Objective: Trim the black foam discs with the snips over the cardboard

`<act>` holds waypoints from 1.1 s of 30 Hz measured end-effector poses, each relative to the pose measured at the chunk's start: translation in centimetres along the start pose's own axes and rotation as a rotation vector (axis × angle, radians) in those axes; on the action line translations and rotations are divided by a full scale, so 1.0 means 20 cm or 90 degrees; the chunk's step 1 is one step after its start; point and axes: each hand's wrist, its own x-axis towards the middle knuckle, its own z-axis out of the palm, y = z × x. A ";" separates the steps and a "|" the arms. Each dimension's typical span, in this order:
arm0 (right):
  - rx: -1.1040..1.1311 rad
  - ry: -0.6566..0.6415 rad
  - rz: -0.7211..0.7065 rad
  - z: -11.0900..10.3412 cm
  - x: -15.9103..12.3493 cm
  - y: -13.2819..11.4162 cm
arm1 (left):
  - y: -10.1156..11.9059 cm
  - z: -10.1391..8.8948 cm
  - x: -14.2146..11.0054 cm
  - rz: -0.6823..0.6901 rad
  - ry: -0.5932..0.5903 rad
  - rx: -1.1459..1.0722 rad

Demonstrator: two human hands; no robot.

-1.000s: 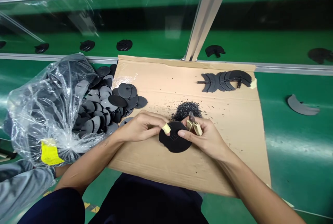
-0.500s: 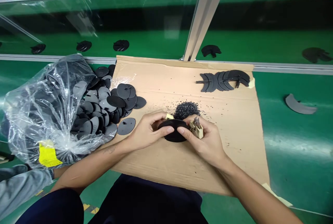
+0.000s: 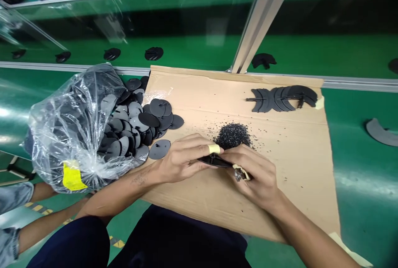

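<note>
A thin black plastic disc [image 3: 217, 160] is held tilted, nearly edge-on, above the cardboard. My left hand [image 3: 186, 157] pinches its left side, with cream tape round one finger. My right hand [image 3: 256, 172] is closed at its right end and also keeps a small metal-tipped hand tool [image 3: 241, 173] wrapped in cream tape in the palm; most of the tool is hidden. Just beyond both hands lies a heap of small black plastic bits [image 3: 233, 135]. A loose grey-black disc [image 3: 159, 149] lies left of my left hand.
Many dark discs [image 3: 137, 123] spill from a clear plastic bag [image 3: 74, 135] at left. Curved black pieces [image 3: 280, 98] lie on the cardboard sheet [image 3: 199, 201] at back right. A metal post [image 3: 264, 23] rises behind it. Another person's forearms [image 3: 46, 222] show at lower left.
The disc has turned from showing its broad face to nearly edge-on, and my hands have rolled with it. The view has shifted left, and more of the other person's arms shows.
</note>
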 end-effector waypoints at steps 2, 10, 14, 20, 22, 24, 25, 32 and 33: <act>0.014 -0.003 -0.002 0.00 0.00 0.00 | 0.00 0.00 0.00 0.015 0.019 0.018; 0.027 -0.023 0.018 0.00 0.00 0.00 | 0.00 -0.01 -0.01 0.026 0.001 0.016; 0.039 -0.025 0.018 0.00 0.00 0.00 | 0.01 -0.01 -0.01 0.046 0.014 0.052; 0.050 -0.007 0.009 -0.01 0.00 0.01 | 0.01 -0.02 0.02 -0.038 -0.061 -0.041; 0.061 -0.011 0.025 -0.02 0.01 0.00 | 0.01 -0.02 0.01 -0.072 -0.052 -0.057; 0.052 -0.013 0.059 -0.04 0.03 0.01 | 0.00 -0.02 0.00 -0.097 -0.008 -0.044; 0.034 -0.009 0.076 -0.05 0.04 0.01 | 0.00 -0.02 0.00 -0.104 0.016 -0.032; -0.232 -0.078 0.038 -0.04 0.00 0.08 | 0.00 -0.01 0.01 -0.107 0.009 -0.014; -0.253 -0.093 0.035 -0.04 -0.01 0.09 | 0.00 0.00 0.01 -0.105 0.001 -0.011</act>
